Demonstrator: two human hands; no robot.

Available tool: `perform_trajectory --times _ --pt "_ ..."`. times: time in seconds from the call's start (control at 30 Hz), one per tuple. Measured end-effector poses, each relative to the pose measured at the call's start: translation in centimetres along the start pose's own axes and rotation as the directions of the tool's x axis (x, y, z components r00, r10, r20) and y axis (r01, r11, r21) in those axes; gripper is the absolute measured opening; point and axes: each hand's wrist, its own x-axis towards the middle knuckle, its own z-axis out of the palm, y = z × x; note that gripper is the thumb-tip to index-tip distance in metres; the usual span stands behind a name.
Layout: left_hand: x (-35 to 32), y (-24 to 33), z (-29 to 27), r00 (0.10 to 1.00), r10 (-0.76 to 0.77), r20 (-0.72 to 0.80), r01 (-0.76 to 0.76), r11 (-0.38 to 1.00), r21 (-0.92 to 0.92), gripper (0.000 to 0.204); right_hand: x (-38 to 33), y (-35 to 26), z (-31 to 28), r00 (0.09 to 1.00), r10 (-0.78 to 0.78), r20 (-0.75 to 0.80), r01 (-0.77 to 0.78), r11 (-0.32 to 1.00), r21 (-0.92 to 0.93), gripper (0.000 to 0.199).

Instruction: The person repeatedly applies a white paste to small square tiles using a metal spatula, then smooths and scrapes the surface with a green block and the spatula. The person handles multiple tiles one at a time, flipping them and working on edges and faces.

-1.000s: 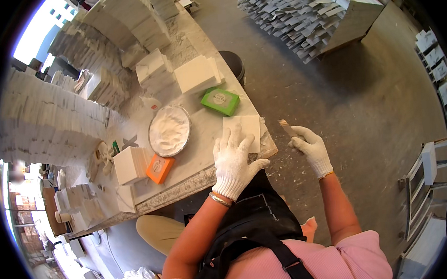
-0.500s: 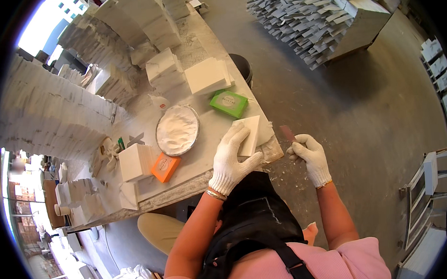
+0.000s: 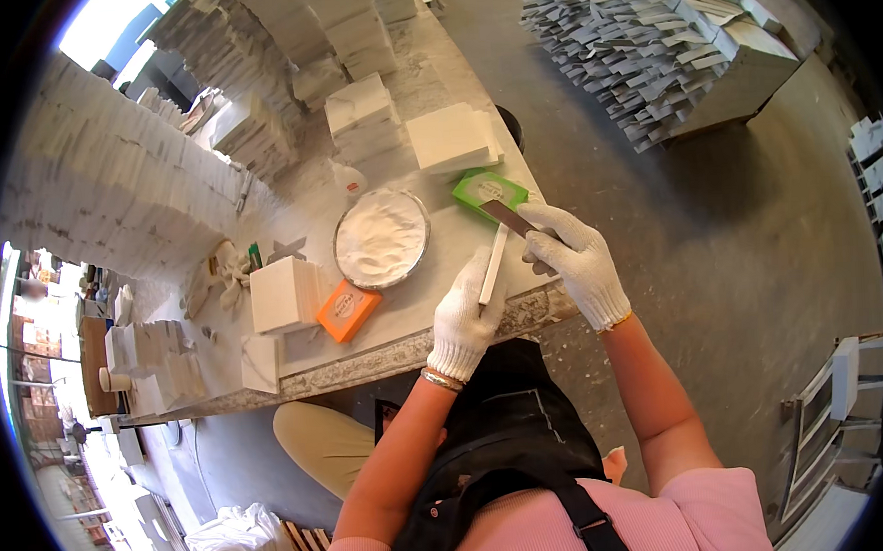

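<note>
My left hand (image 3: 463,319), in a white knit glove, grips a white tile (image 3: 495,263) that is tipped up with its narrow edge facing me. My right hand (image 3: 579,267), gloved too, pinches a thin flat dark blade (image 3: 508,216), which looks like a scraper. The blade is close to the tile's far end; I cannot tell whether they touch. Just beyond the blade lies a green box-shaped block (image 3: 472,188). Left of my left hand are a round dish of white powder (image 3: 381,241) and an orange block (image 3: 348,310).
Stacked white tiles (image 3: 285,294) stand left of the dish, with more tile stacks (image 3: 361,121) farther back on the worktable (image 3: 307,355). Tall stacks of slabs (image 3: 112,182) line the left side. A loaded pallet (image 3: 639,60) is on the floor at far right.
My left hand has lifted the tile and turned it on edge. My right hand has brought the blade leftward and up, over the table beside the tile. The view has shifted slightly.
</note>
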Motion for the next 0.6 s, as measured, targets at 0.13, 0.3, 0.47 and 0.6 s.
perform_trajectory --times 0.13,0.3,0.47,0.6 --pt "-0.2 0.0 0.5 1.000 -0.026 -0.014 0.027 0.999 0.027 0.048 1.0 -0.2 0.6 0.999 -0.039 0.018 0.041 0.989 -0.143 0.030" --pt "-0.3 0.1 0.7 0.998 0.048 -0.045 -0.044 0.995 0.091 0.051 0.3 0.3 1.0 0.997 -0.078 -0.008 0.072 0.950 -0.303 0.028" --pt "-0.6 0.3 0.6 0.995 -0.092 0.037 0.088 0.992 0.095 0.052 -1.7 2.2 1.8 0.935 -0.345 0.085 0.350 0.853 -0.387 0.028" --pt "0.1 0.9 0.8 0.996 0.033 -0.086 -0.025 0.996 0.088 0.044 0.5 0.1 1.1 0.993 -0.118 0.015 0.117 0.942 -0.315 0.027"
